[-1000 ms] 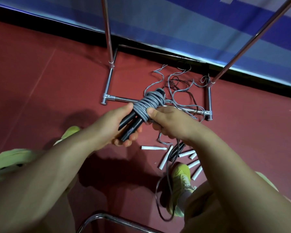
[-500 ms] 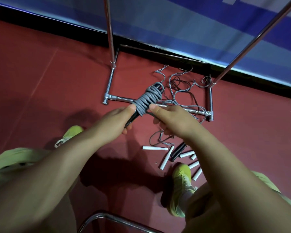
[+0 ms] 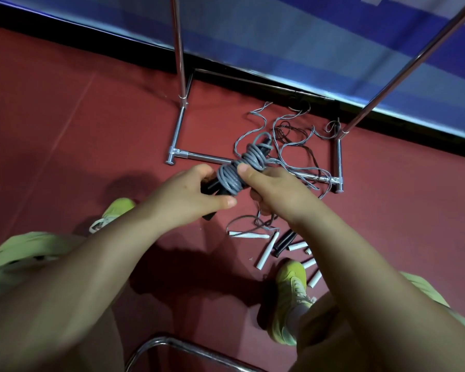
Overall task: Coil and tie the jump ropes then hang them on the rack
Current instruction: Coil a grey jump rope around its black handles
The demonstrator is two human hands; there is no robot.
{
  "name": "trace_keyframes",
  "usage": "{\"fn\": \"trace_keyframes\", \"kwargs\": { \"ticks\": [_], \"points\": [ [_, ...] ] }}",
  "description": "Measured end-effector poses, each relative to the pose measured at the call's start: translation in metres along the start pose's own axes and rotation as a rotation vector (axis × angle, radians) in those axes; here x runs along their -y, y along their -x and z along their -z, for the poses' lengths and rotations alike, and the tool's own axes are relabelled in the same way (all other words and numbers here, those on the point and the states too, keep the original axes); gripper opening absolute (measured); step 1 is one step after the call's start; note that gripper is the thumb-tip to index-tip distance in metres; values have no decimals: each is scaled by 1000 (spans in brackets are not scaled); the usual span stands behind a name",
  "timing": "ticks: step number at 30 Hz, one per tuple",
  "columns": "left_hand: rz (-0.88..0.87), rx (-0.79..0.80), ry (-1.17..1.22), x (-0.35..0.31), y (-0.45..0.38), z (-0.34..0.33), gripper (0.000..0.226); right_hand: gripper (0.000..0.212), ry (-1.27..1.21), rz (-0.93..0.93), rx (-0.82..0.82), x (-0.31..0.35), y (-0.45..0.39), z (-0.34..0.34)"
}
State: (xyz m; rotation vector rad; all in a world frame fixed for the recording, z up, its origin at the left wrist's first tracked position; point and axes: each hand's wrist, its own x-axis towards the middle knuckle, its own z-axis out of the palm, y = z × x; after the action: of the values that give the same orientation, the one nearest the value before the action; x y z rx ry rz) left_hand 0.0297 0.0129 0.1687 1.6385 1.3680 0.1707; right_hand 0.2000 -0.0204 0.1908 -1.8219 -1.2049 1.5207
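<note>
A downward view from a person's head over a dark red floor (image 3: 65, 108), smooth and matte. At the far left a yellow-green trouser leg is cut off by the frame edge, and beyond it only part of a yellow-green shoe (image 3: 116, 210) peeks out from behind the forearm.

The left hand (image 3: 188, 194) curls round the black handles (image 3: 212, 187) of a coiled jump rope (image 3: 242, 170), thumb pointing right; the handles' lower ends are mostly hidden by the hand. The rope is grey, thin and cord-like, wound in many tight turns round the handles, with a looser loop at the far tip. The right hand (image 3: 274, 189) grips the bundle from the other side, thumb pressed on the windings; its fingers are tucked under and out of sight.

Behind the bundle stands a rack (image 3: 177, 130) of shiny round metal tube: a rectangular base frame on the floor and two uprights whose tops run out of the picture. Inside the base lies a tangle of loose ropes (image 3: 293, 135), thin grey and dark strands too intertwined to count.

Below the right hand, white handles (image 3: 266, 253) and black handles (image 3: 285, 242), short and cylindrical, lie scattered on the floor, some covered by the right forearm. A second yellow-green shoe (image 3: 290, 294) sits beneath them. A curved chrome tube (image 3: 172, 345) is cut off at the bottom edge.
</note>
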Motion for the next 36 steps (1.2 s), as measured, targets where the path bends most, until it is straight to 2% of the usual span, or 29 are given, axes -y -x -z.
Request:
{"fn": "trace_keyframes", "kwargs": {
  "ticks": [2, 5, 7, 11, 16, 19, 22, 28, 33, 36],
  "points": [
    [23, 45, 72, 1, -1, 1, 49, 50, -30, 34, -7, 1, 0, -1],
    [74, 164, 452, -5, 2, 2, 49, 37, -163, 41, -47, 6, 2, 1],
    [176, 321, 705, -11, 5, 5, 50, 34, -187, 53, -77, 7, 3, 3],
    [291, 656, 1000, -13, 10, 11, 80, 25, -268, 119, -88, 3, 0, 5],
    [288, 782, 1159, -10, 12, 11, 70, 35, -258, 143, 43, -2, -8, 2],
    [305, 747, 1110, -9, 9, 10, 61, 42, -149, 114, 81, -4, -6, 3],
    [279, 692, 1039, -10, 9, 8, 60, 42, -140, 100, 92, -3, -4, 3],
    [247, 525, 818, -12, 7, -1, 66, 43, -42, 23, 18, -5, -4, 2],
    [243, 385, 614, -10, 7, -10, 66, 50, 140, -131, 34, -8, -2, 5],
    [244, 331, 565, -8, 5, -14, 64, 59, 306, -153, -31, -7, -4, 5]
  ]
}}
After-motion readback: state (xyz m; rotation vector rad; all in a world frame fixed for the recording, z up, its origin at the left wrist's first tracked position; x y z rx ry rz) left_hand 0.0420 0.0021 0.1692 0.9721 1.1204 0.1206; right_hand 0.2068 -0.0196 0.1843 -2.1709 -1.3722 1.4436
